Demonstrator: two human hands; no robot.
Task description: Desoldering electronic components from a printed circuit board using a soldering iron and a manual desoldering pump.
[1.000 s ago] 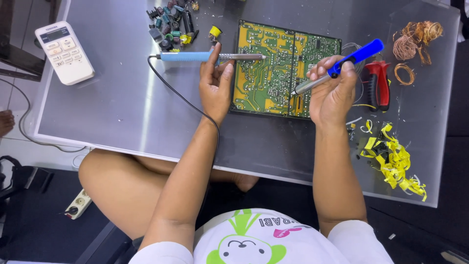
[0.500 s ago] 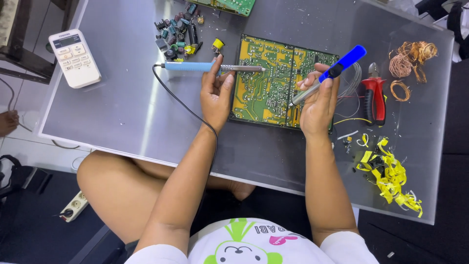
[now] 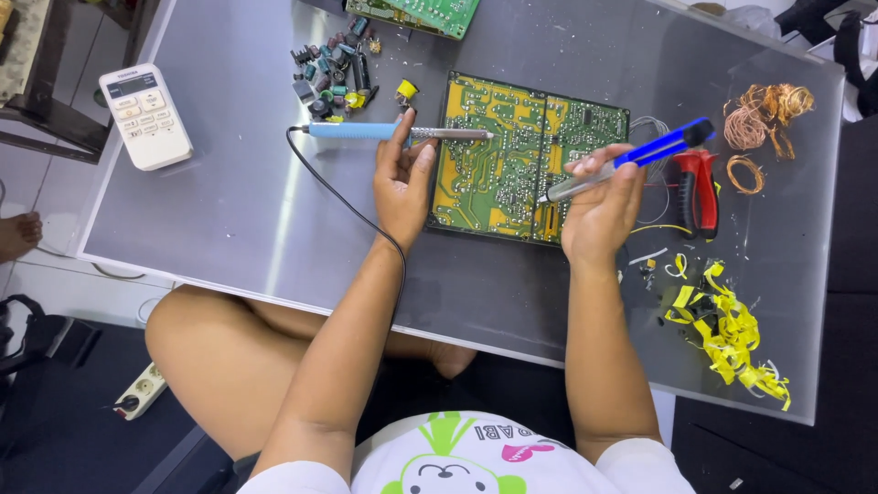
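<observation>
Left-hand grip pinches light blue-handled soldering iron; right hand wraps blue-and-silver desoldering pump over stiff, fragile green circuit board; hold board edges, 6 o'clock.

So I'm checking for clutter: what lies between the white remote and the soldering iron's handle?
In the head view, only bare grey tabletop lies between the remote and the soldering iron; its black cord curves off below.

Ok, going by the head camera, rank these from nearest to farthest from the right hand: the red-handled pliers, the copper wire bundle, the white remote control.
1. Red-handled pliers: just beside the right hand, on its outer side.
2. Copper wire bundle: beyond the pliers, toward the table's far right corner.
3. White remote control: across the table, near its far left edge, past the left hand.
</observation>
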